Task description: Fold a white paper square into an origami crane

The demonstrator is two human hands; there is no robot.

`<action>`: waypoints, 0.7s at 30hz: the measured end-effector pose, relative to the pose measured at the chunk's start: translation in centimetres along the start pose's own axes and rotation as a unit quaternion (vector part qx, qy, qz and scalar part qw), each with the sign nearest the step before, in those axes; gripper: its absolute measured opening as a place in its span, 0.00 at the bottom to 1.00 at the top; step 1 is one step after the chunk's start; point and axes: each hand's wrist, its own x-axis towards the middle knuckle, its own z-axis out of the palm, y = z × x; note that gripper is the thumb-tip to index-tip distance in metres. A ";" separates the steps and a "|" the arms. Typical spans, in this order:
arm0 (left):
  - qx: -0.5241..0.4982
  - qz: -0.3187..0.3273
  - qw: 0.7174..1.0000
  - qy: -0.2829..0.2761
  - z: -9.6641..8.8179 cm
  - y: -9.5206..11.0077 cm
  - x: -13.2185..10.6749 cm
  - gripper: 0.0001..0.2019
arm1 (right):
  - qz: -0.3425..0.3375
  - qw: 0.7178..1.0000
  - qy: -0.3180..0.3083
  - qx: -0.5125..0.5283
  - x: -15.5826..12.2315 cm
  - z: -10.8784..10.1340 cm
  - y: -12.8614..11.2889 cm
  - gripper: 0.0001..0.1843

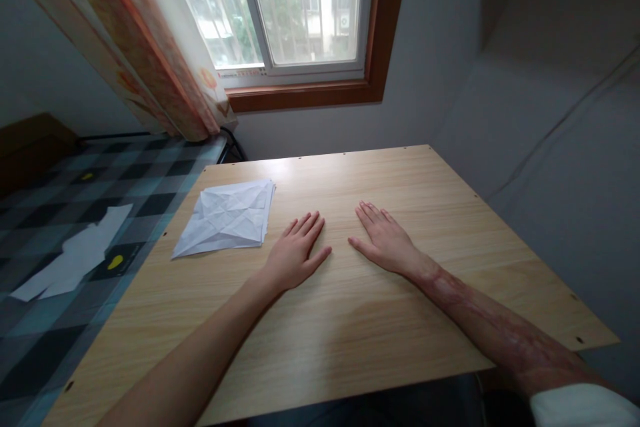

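My left hand (296, 251) lies palm down on the light wooden table (320, 347), its thumb held away from the fingers. Just beyond it to the left is a stack of white paper sheets (227, 217); the top sheet is covered in crossing fold creases. The hand and the paper are apart. My right hand (383, 237) also rests flat on the tabletop, thumb pointing toward the left hand, with bare wood between the two. Neither hand holds anything.
Left of the table stands a bed with a checked cover (30, 340), and white paper pieces (80, 253) lie on it. A patterned curtain (150, 47) hangs beside the window (305, 7). A wall with a cable (550, 133) borders the right side.
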 end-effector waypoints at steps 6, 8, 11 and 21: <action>-0.007 0.007 0.998 0.066 -2.1 -1.7 0.2 0.28 | 0.004 1.000 0.000 0.001 -0.1 -0.1 0.0 0.45; -0.003 -0.053 0.990 0.134 -3.5 -3.4 0.0 0.26 | 0.005 1.000 -0.001 0.002 -0.1 0.0 0.1 0.45; 0.050 -0.155 0.972 0.167 -5.6 -6.5 -0.6 0.29 | 0.003 1.000 0.000 0.008 -0.1 0.2 0.2 0.45; 0.102 -0.336 0.935 0.043 -6.5 -10.8 -2.8 0.40 | 0.000 1.000 0.003 0.011 -0.1 0.4 0.3 0.45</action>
